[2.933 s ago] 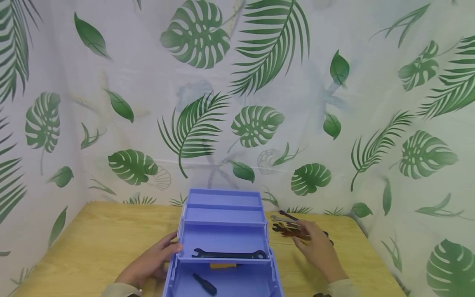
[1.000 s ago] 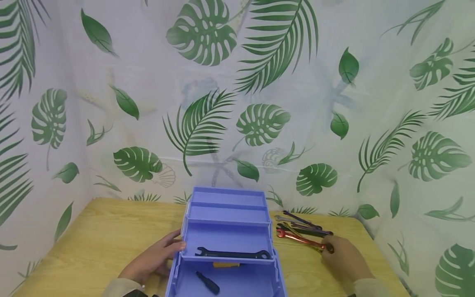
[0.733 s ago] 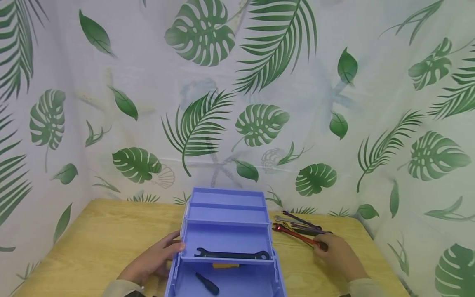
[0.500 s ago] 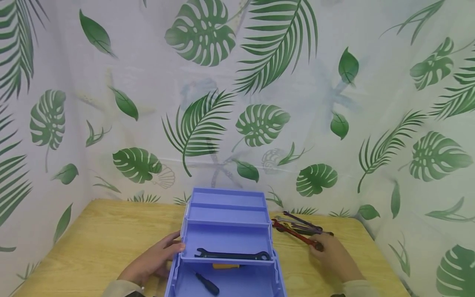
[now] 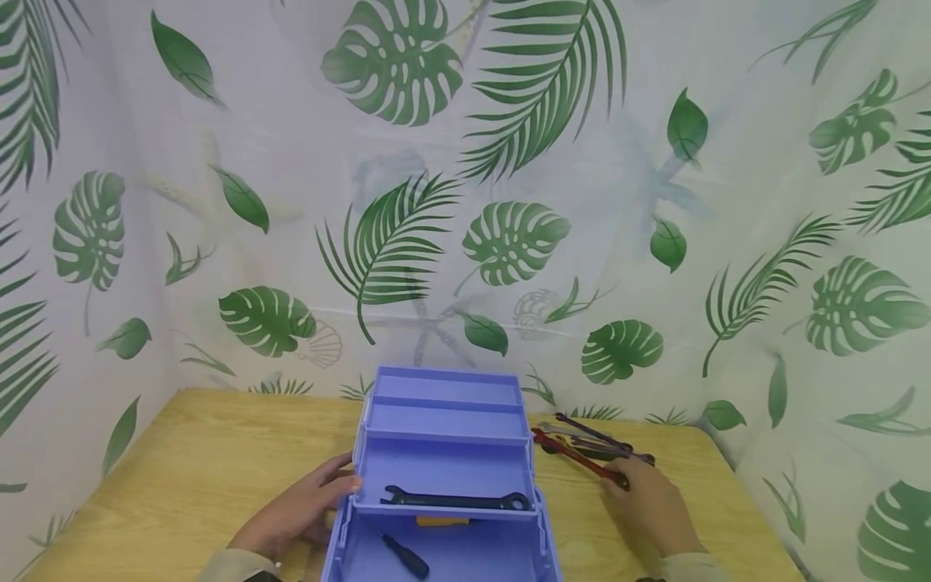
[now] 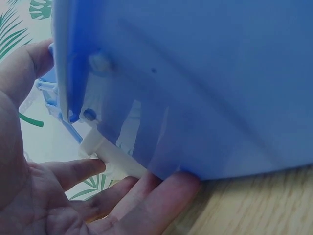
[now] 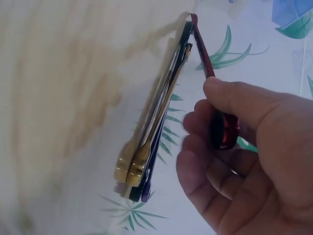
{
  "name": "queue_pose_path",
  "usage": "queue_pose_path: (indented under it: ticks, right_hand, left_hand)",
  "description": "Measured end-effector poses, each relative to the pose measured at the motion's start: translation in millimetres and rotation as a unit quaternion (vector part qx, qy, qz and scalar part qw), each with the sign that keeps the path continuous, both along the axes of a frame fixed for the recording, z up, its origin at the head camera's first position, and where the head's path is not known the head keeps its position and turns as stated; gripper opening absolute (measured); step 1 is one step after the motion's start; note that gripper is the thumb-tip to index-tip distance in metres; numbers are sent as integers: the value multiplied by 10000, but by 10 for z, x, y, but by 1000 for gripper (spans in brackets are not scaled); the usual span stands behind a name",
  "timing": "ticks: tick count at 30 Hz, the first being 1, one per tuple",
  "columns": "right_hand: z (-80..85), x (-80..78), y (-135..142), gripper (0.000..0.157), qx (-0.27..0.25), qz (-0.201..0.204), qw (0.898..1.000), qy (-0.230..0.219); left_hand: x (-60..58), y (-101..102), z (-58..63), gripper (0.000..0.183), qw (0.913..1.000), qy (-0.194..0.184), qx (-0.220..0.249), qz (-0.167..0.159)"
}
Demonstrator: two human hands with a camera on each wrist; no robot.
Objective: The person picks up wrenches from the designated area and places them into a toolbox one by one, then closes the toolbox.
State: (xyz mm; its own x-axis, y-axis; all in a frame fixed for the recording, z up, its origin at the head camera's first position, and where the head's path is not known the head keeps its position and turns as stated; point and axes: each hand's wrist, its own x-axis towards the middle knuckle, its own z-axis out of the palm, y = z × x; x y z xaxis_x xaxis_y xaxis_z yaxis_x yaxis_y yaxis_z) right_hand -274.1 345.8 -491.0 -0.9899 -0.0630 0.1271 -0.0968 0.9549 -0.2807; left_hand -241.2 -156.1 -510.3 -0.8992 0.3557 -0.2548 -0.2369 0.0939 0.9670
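Nearest to us, a black screwdriver [image 5: 405, 558] lies slanted on the floor of the blue toolbox [image 5: 483, 558], with a yellow piece [image 5: 442, 521], partly hidden, under the tray. Just above, a black wrench [image 5: 455, 499] lies along the front of the lower tray [image 5: 442, 462]. Our left hand [image 5: 301, 505] rests against the toolbox's left side, fingers spread and relaxed, thumb by the tray's front corner. On the right, our right hand [image 5: 650, 501] pinches the red wrench [image 5: 579, 459] by its ring end, thumb against the shaft. Beyond it the other wrenches [image 5: 598, 435] lie bunched on the bench [image 5: 254, 453], before the leaf-print cloth [image 5: 524, 339].

We judge the step in hand to be drawing the red wrench off the bunch; the next move calls for a firm pinch and for its open end to clear both its neighbours and the tray wall. Whether that end touches either, we cannot tell.

Compared with a second ago, our right hand and the red wrench have shifted toward the toolbox, while our left hand, the screwdriver and the black wrench have stayed put.
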Motion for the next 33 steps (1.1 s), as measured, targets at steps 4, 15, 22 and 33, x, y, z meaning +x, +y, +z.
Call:
queue_pose_path:
  ticks: [4, 15, 22, 33]
  right_hand:
    - [11, 0, -12, 15, 14, -137, 9999, -22]
    - [-60, -2, -9, 15, -64, -256, 9996, -28]
    - [-29, 13, -44, 13, -188, -312, 9989, -287]
    - [-25, 52, -99, 12, -200, -643, 9967, -454]
  left_hand:
    - [-4, -1, -7, 82, 10000, -32, 76, -8]
    - [3, -7, -14, 80, 10000, 62, -9, -23]
    - [-9, -4, -24, 80, 10000, 51, -85, 9]
    - [-5, -7, -21, 82, 9999, 48, -120, -44]
